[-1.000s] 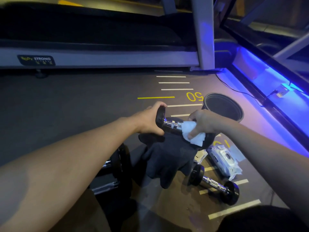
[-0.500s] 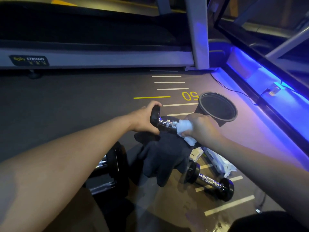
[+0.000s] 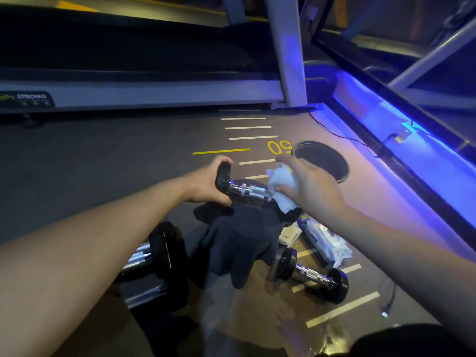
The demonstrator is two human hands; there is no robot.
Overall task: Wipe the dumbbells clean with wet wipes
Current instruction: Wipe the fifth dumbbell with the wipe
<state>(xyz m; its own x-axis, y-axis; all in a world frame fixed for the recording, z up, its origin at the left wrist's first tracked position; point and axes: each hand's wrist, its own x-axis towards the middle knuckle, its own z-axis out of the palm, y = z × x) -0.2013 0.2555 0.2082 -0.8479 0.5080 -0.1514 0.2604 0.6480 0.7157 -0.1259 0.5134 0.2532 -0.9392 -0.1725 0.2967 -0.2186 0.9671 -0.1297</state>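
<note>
Dim gym floor (image 3: 103, 163), blue glow; left hand (image 3: 206, 185) grips dumbbell (image 3: 244, 190), right hand (image 3: 311, 188) grips wipe (image 3: 282, 181).

A grey treadmill frame (image 3: 144, 92) with a black belt ran along the far edge of the grey marked floor (image 3: 103, 155). A round black bin (image 3: 322, 161) stood near the blue-lit right edge. A dark cloth (image 3: 242, 243) lay mid-floor.

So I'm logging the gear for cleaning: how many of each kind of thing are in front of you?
Dumbbells: 3, one held, one small on the floor, one large at left
Wet wipe: 1
Wipes pack: 1
Dark cloth: 1
Bin: 1
Total: 7
</note>
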